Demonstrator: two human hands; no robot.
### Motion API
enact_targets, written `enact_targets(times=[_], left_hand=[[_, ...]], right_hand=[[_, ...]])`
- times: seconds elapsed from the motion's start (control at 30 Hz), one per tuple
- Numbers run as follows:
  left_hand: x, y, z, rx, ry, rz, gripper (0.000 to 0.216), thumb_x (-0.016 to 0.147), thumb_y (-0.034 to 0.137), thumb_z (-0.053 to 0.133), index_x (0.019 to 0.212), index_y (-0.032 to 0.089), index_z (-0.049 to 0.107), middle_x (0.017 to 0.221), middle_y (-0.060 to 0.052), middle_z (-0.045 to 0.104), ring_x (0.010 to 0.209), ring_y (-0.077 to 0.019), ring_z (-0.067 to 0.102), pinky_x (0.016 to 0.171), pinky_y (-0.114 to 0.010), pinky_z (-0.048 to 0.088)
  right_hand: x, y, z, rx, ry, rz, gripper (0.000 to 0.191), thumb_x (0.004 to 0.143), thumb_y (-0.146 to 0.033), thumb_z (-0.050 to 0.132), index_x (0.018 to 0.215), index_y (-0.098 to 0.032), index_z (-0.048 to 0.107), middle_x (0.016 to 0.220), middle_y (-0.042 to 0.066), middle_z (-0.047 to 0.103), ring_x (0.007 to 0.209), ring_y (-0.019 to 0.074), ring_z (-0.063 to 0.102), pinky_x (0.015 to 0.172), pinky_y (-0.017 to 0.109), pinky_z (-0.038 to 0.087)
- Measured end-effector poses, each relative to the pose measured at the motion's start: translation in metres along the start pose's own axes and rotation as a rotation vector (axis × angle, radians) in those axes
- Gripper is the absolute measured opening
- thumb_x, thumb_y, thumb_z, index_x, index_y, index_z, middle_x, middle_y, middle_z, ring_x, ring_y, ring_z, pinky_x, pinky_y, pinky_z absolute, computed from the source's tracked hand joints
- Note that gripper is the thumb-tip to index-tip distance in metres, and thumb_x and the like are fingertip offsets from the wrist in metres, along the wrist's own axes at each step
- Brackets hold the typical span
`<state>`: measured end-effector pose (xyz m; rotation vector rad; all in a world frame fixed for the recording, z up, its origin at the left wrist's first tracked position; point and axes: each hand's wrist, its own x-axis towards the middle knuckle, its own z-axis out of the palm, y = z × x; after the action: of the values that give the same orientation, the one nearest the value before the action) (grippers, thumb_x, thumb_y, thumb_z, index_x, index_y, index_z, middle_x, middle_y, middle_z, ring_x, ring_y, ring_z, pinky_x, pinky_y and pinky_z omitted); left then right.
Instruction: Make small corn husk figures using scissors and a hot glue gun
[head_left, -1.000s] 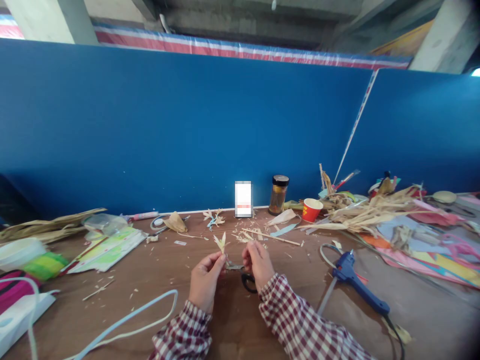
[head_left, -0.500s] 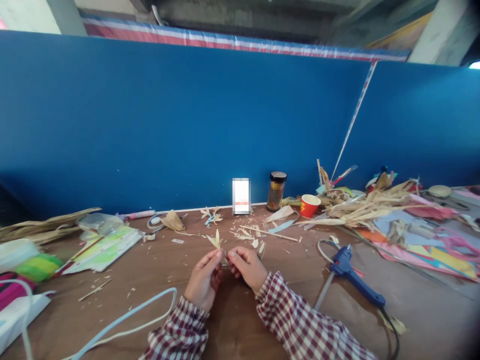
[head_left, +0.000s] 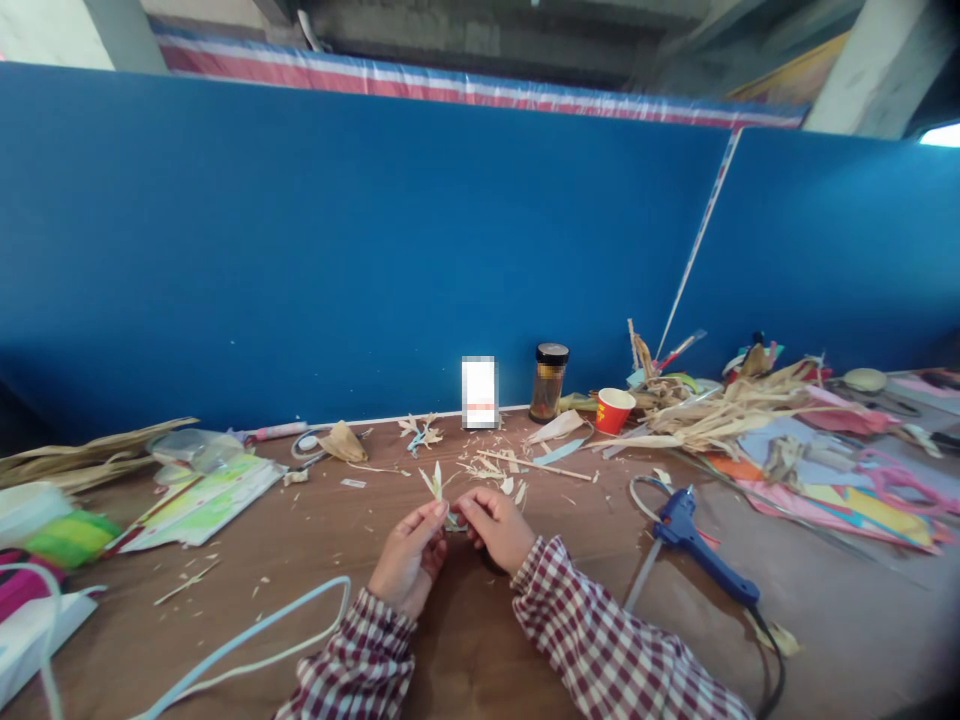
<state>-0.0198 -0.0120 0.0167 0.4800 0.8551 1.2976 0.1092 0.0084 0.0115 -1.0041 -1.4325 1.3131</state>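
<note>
Between the thumb and fingers of my left hand (head_left: 409, 562) is a small pale yellow-green flower shape (head_left: 436, 484), likely of husk strips, its pointed tips standing up above the fingertips. My right hand (head_left: 496, 530) is closed in a pinch close beside it. A small bluish bit (head_left: 453, 520) shows in the gap between the hands, but what the right fingers grip is hidden. Both hands are over the brown table (head_left: 300, 560). Beyond them lie pale husk shavings (head_left: 491, 470) and a thin stick (head_left: 536, 466).
A blue glue gun (head_left: 701, 550) with its cord lies to the right. Behind are a dark-lidded jar (head_left: 550, 385), a red paper cup (head_left: 615, 412) and a heap of dry husks (head_left: 720, 415). Painted paper (head_left: 210, 505) and a looped white cable (head_left: 255, 625) are at left. A blue partition (head_left: 360, 240) closes the back.
The flower shape has turned in my left fingers and looks narrower and more upright. The bluish bit between the hands shows more. Both hands stay in nearly the same place.
</note>
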Motion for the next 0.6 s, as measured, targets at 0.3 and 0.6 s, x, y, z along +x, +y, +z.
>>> enact_targets(times=[0.3, 0.6], left_hand=[[0.002, 0.004, -0.001, 0.003, 0.022, 0.065, 0.007, 0.072, 0.009, 0.060, 0.077, 0.013, 0.061, 0.066, 0.001, 0.059, 0.045, -0.0025, 0.051, 0.041, -0.011, 0.046], [-0.006, -0.002, 0.008, 0.037, -0.020, 0.006, 0.008, 0.069, 0.008, 0.062, 0.075, 0.012, 0.060, 0.072, -0.005, 0.066, 0.050, -0.0065, 0.058, 0.048, -0.015, 0.051]], right_hand=[[0.008, -0.036, -0.074, -0.188, 0.413, -0.053, 0.028, 0.077, -0.040, 0.047, 0.081, -0.015, 0.058, 0.048, -0.004, 0.045, 0.042, 0.0090, 0.041, 0.041, 0.021, 0.033], [-0.014, -0.025, -0.039, -0.341, 0.107, -0.123, 0.019, 0.075, -0.030, 0.052, 0.083, -0.017, 0.062, 0.068, 0.002, 0.061, 0.060, 0.0134, 0.055, 0.054, 0.025, 0.043]])
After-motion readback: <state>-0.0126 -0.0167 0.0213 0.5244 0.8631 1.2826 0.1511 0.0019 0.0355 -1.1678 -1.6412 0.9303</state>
